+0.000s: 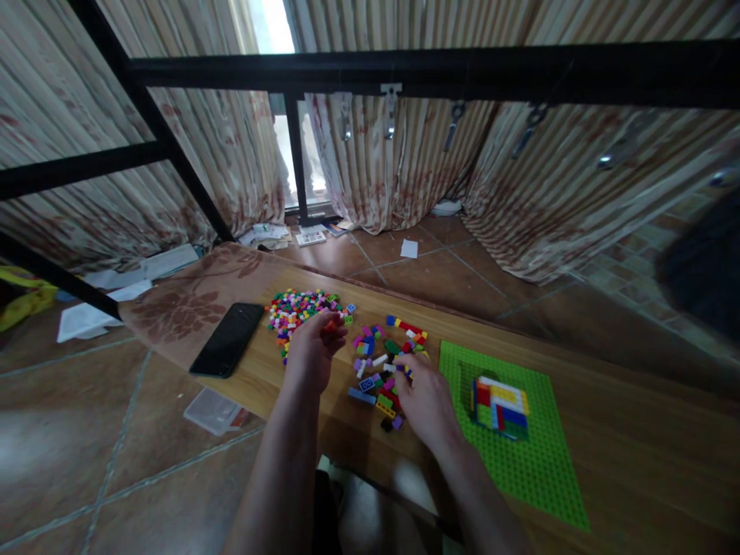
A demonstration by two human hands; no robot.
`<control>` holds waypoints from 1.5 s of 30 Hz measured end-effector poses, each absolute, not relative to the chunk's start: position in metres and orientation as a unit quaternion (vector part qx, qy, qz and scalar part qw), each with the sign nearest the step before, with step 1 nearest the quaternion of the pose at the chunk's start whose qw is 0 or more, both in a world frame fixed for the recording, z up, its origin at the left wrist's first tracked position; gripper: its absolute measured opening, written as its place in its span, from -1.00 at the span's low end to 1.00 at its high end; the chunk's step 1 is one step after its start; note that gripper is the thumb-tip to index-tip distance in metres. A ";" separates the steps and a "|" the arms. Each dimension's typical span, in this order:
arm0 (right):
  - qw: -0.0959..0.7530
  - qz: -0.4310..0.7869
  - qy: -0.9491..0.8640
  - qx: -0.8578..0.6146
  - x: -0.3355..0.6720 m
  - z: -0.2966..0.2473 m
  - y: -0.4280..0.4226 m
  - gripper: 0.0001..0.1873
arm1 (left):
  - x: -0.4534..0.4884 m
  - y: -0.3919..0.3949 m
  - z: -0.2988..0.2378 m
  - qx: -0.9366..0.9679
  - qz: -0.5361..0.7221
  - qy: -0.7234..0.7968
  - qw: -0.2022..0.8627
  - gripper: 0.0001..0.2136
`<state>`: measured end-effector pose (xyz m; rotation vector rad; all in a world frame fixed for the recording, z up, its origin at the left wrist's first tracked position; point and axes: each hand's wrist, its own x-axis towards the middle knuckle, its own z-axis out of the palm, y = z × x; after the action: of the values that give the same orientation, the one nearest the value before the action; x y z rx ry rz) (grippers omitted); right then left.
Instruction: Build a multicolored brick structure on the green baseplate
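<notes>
My left hand (315,351) is raised beside the pile of small mixed bricks (297,308), its fingers curled round a small red toy brick (331,327). To its right, larger loose bricks (375,378) lie scattered on the wooden bench. My right hand (425,393) reaches down into these, fingers bent and closed among the pieces; what the fingertips grip is hidden. Right of that hand lies a green baseplate (520,478), bearing a low block of red, white, yellow, blue and green bricks (500,408).
A black phone (227,339) lies on the bench's left part, by a patterned brown cloth (179,301). A clear plastic lid or box (213,410) is on the tiled floor. Black metal rails (433,73) with hanging clips cross in front of striped curtains (398,169). Papers lie beyond the bench.
</notes>
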<state>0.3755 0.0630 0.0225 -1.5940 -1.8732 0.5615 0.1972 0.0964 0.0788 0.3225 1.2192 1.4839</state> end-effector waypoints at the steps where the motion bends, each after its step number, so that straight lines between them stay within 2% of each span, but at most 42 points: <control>1: 0.291 0.202 -0.715 -0.603 0.375 0.021 0.064 -0.76 | 0.198 0.097 0.077 0.149 0.621 0.530 0.559 -0.82; 8: 0.250 0.183 -0.724 -0.617 0.373 0.035 0.061 -0.76 | 0.193 0.096 0.068 0.253 0.563 0.580 0.532 -0.69; 15: 0.203 0.155 -0.743 -0.619 0.356 0.052 0.083 -0.75 | 0.191 0.098 0.065 0.289 0.540 0.614 0.498 -0.67; 21: 0.130 0.144 -0.789 -0.583 0.333 0.045 0.104 -0.71 | 0.190 0.099 0.062 0.320 0.518 0.629 0.482 -0.67; 25: 0.121 0.144 -0.782 -0.594 0.327 0.040 0.109 -0.75 | 0.187 0.100 0.057 0.363 0.499 0.642 0.456 -0.69; 27: 0.150 0.153 -0.785 -0.581 0.330 0.039 0.108 -0.73 | 0.186 0.100 0.054 0.390 0.486 0.648 0.438 -0.70; 30: 0.250 0.171 -0.785 -0.541 0.342 0.042 0.097 -0.64 | 0.188 0.099 0.052 0.425 0.465 0.643 0.435 -0.67; 32: 0.329 0.177 -0.764 -0.525 0.352 0.045 0.084 -0.63 | 0.193 0.096 0.055 0.454 0.449 0.602 0.479 -0.63; 35: 0.395 0.191 -0.738 -0.513 0.366 0.050 0.064 -0.61 | 0.206 0.090 0.060 0.509 0.411 0.485 0.580 -0.64; 37: 0.433 0.217 -0.705 -0.517 0.371 0.049 0.056 -0.62 | 0.216 0.088 0.062 0.528 0.399 0.435 0.610 -0.69; 42: 0.542 0.396 -0.527 -0.522 0.381 0.038 0.053 -0.67 | 0.235 0.085 0.058 0.537 0.408 0.422 0.605 -0.79; 45: 0.565 0.477 -0.444 -0.506 0.386 0.036 0.055 -0.70 | 0.245 0.083 0.059 0.535 0.419 0.415 0.605 -0.78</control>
<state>0.3858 0.0551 0.0358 -1.1907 -1.0452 1.1216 0.2454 0.0829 0.0585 1.2379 0.9601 0.9683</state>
